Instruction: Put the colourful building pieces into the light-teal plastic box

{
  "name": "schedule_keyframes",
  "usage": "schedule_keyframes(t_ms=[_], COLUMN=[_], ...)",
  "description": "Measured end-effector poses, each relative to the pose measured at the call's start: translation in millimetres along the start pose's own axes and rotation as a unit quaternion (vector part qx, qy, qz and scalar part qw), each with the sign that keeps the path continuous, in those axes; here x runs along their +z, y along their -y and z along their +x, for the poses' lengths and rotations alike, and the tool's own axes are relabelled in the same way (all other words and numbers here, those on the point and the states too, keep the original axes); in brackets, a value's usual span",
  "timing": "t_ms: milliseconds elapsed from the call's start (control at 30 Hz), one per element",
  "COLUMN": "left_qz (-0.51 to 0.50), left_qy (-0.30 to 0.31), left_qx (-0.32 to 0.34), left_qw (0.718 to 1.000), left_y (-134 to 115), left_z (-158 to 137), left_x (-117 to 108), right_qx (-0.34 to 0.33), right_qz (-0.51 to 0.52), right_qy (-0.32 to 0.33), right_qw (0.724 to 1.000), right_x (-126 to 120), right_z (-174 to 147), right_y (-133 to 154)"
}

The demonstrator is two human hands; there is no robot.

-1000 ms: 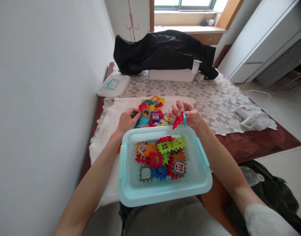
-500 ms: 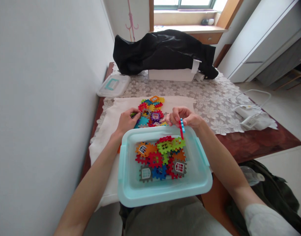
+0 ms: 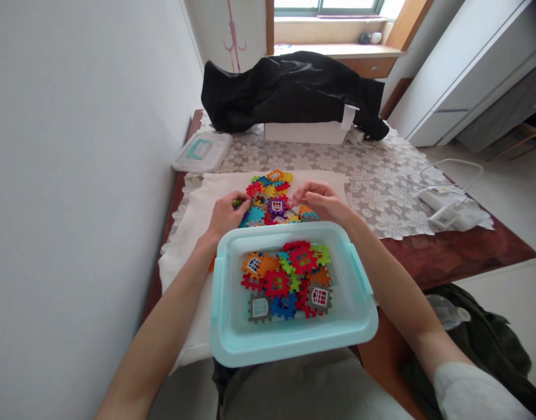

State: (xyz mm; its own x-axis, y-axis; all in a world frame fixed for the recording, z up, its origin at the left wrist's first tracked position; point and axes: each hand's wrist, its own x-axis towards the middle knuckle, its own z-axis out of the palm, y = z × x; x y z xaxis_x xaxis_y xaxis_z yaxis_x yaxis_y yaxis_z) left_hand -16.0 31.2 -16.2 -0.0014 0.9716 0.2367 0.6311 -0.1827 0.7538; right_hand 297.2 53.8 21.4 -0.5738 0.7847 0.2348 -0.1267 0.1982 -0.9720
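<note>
At eleven o'clock from the bin (image 3: 294, 351) of toothed pieces (image 3: 277, 283), our left hand (image 3: 225, 216) pinches a green piece (image 3: 237, 204); at one, our right hand (image 3: 323, 199) curls — on what, if anything, we cannot tell — by the pile (image 3: 277, 206).

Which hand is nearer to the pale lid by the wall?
Left. The left hand is at the left of the toy pieces, on the person's side of the pale lid; the right hand is farther off, at the right of the pieces.
</note>
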Motion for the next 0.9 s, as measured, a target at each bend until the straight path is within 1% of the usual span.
schedule_keyframes(t_ms=[33, 67, 100, 133, 167, 233, 267, 300, 400, 467, 567, 667, 767, 900], left_qz=[0.001, 0.0, -0.001, -0.003, -0.004, -0.004, -0.003, -0.002, 0.0, 0.001, -0.002, -0.005, -0.003, -0.001], left_qy=[0.0, -0.001, -0.001, -0.002, -0.003, -0.004, -0.003, -0.002, 0.0, 0.0, -0.001, -0.001, 0.0, 0.0], left_qx=[-0.001, 0.0, 0.001, 0.002, 0.002, 0.002, 0.001, 0.0, -0.002, -0.004, -0.005, -0.002, 0.001, 0.001], left_qw=[1.0, 1.0, 1.0, 1.0, 1.0, 1.0, 1.0, 1.0, 1.0, 1.0, 1.0, 1.0, 1.0, 1.0], left_y=[0, 0, 0, 0, 0, -1, -1, -2, -2, -3, -4, -4, -4, -4], left_z=[0, 0, 0, 0, 0, 0, 0, 1, 0, 0, 0, 0, 0, 0], left_x=[0, 0, 0, 0, 0, 0, 0, 0, -1, -1, -1, -1, -1, -1], right_qx=[0.007, 0.014, 0.021, 0.035, 0.057, 0.104, 0.116, 0.116, 0.076, 0.058, 0.051, 0.059, 0.077, 0.079], right_qz=[-0.073, -0.154, -0.239, -0.318, -0.383, -0.466, -0.489, -0.501, -0.508, -0.498, -0.477, -0.437, -0.374, -0.277], right_qy=[-0.045, -0.081, -0.103, -0.111, -0.111, -0.085, -0.069, -0.053, -0.019, -0.019, -0.05, -0.073, -0.097, -0.117], right_qw=[0.996, 0.985, 0.965, 0.941, 0.915, 0.874, 0.862, 0.856, 0.858, 0.865, 0.876, 0.894, 0.919, 0.95], right_x=[1, 1, 1, 1, 1, -1, -2, -3, -5, -4, -2, -1, -2, -4], right_z=[2, 5, 7, 8, 9, 10, 10, 10, 10, 11, 11, 11, 12, 12], right_y=[-6, -13, -21, -29, -37, -50, -55, -57, -56, -53, -53, -56, -56, -49])
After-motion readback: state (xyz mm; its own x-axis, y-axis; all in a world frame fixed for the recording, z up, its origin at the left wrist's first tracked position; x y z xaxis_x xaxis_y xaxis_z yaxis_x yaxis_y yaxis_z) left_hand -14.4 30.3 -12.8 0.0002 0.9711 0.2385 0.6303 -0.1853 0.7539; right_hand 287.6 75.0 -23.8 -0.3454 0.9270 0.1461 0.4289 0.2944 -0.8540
